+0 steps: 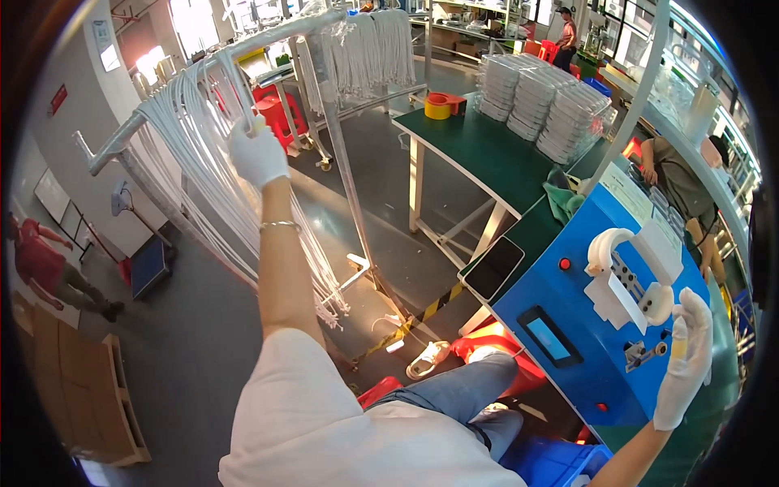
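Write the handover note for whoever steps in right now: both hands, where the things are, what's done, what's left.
Left hand: gloved, raised to the rack, fingers closed on one of the white cables hanging there.
Right hand: gloved, open, resting against the front of the blue machine, beside the white fixture; it holds nothing that I can see.
Things: many cables hang on the rack at the left; the machine stands on the green table at the right, with stacked clear trays further back.
Done: a cable is gripped.
Left: it is still on the rack; nothing has reached the machine yet.
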The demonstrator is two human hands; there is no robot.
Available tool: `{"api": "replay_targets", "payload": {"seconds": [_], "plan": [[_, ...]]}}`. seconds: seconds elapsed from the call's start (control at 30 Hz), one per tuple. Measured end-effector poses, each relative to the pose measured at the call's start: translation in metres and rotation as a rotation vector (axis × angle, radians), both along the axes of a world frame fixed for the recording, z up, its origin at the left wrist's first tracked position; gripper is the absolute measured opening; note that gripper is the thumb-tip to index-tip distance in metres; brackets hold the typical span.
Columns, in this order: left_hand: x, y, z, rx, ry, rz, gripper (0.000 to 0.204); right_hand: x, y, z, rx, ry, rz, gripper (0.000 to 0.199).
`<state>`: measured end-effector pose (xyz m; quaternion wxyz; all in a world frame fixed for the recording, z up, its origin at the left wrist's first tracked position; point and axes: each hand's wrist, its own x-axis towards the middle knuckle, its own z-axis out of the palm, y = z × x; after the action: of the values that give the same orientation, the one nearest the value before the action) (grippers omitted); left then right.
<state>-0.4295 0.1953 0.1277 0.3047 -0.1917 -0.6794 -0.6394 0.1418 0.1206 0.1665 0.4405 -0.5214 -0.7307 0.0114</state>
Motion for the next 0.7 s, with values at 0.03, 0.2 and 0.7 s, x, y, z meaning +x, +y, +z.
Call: {"api": "replay_targets", "payload": {"seconds": [0.03, 0.2, 0.7], "plan": [[-0.013, -0.007, 0.000, 0.000, 0.008, 0.008, 0.028, 0.000, -0.002, 0.002, 0.000, 0.008, 0.008, 0.028], [-0.022, -0.054, 0.020, -0.436, 0.132, 0.088, 0.026, 0.007, -0.010, 0.001, 0.027, -0.106, -0.044, 0.026], [0.385, -0.086, -0.181, -0.906, 0.448, -2.464, 0.014, -0.152, -0.031, 0.001, -1.122, 0.704, 0.922, 0.060]]}}
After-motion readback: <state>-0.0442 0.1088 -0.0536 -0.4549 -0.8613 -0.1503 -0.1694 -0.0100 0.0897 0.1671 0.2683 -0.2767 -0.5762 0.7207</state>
